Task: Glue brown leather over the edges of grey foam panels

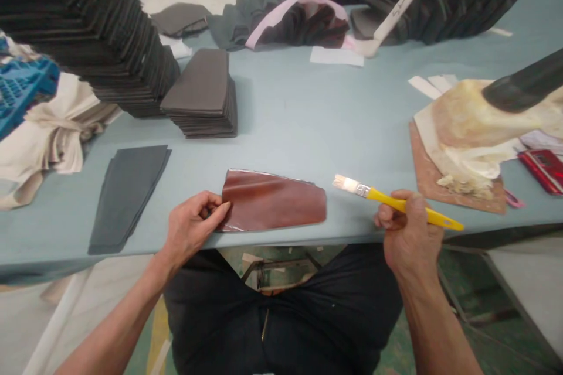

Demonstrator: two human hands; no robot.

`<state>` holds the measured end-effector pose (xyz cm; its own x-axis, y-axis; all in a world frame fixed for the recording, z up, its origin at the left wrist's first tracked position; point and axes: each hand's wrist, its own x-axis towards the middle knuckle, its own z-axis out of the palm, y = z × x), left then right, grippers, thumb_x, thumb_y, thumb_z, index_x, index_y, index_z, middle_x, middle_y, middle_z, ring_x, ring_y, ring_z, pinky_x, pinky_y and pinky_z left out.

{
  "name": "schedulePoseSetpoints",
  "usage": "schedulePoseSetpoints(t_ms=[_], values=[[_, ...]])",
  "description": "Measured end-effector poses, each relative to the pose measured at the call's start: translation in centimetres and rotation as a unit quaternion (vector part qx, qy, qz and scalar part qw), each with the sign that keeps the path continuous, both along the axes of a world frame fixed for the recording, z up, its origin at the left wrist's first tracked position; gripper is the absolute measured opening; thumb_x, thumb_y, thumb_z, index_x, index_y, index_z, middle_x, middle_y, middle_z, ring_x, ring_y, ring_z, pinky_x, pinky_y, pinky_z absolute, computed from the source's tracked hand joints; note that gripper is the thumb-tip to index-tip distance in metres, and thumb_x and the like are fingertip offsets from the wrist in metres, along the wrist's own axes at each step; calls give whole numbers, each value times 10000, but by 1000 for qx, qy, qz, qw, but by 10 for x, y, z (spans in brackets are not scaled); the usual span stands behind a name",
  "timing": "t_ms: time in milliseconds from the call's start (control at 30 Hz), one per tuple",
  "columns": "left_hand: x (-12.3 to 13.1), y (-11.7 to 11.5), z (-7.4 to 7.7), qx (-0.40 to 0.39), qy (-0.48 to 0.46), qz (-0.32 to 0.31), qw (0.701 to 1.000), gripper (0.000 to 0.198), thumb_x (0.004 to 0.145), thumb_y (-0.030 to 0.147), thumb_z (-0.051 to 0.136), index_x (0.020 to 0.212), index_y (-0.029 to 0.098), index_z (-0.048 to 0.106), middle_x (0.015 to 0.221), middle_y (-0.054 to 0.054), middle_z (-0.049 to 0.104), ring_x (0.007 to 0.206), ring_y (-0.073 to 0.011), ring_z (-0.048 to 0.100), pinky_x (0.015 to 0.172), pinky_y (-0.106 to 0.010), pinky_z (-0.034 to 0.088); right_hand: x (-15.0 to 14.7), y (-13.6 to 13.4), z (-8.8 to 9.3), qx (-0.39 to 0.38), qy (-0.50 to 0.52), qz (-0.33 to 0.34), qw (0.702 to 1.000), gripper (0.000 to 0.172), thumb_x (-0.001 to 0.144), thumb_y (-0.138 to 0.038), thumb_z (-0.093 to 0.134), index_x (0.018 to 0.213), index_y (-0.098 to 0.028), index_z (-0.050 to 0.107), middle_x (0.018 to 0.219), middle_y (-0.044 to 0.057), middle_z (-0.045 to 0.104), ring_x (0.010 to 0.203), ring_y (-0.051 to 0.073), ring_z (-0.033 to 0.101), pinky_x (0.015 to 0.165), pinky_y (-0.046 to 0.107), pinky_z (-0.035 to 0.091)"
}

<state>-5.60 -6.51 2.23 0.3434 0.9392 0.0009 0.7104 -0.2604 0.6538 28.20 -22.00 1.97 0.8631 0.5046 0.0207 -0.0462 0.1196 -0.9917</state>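
Note:
A glossy brown leather piece [273, 201] lies flat at the near edge of the pale blue table [308, 123]. My left hand [192, 224] pinches its left end, thumb on top and fingers curled. My right hand [407, 228] is closed round the yellow handle of a small brush [393, 202]. The white bristles point left and hover just right of the leather piece, not touching it.
A flat stack of dark grey pieces [127, 193] lies at the left, a thicker stack [203, 94] behind it. Tall leaning piles of dark pieces [88, 23] fill the far left and back. A glue-crusted board [461, 152] sits at the right, with a red object [543, 169].

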Motion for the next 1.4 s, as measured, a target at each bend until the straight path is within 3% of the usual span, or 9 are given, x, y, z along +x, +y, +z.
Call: schedulePoseSetpoints(t_ms=[500,700,967,1200,1400], values=[[22,-10,9,-17,21,92,995,355,882,550,701,724,235,657,596,45,620,590,-143,563,601,-275,369,-17,19,5,-4,-5,25,1000,482,830,-679,791,853,-212,676,517,-70,547,452,117,499,454,237,417],[26,-9,8,-13,53,105,993,378,888,580,673,723,241,653,623,37,650,607,-158,596,625,-293,360,-31,24,12,-9,-119,75,990,447,990,-643,690,1009,-196,685,679,-11,726,507,121,601,524,251,487],[24,-11,3,13,50,90,995,323,914,525,683,768,237,666,691,26,702,669,-163,630,645,-292,361,-50,37,13,-19,-313,153,937,235,1129,-441,537,1166,-238,648,854,1,804,640,134,698,693,308,591],[19,-11,6,9,45,55,997,351,1002,497,563,825,218,681,737,-3,709,727,-167,627,662,-291,374,-68,44,6,-79,-380,198,900,153,1069,-397,635,1110,-254,672,896,2,808,715,158,757,711,311,605],[17,-11,10,14,45,19,999,477,1077,503,400,729,218,559,661,-5,596,655,-154,538,660,-304,342,-79,52,-8,-94,-476,212,848,126,991,-334,741,1071,-259,679,876,-15,785,719,156,757,716,296,585]])
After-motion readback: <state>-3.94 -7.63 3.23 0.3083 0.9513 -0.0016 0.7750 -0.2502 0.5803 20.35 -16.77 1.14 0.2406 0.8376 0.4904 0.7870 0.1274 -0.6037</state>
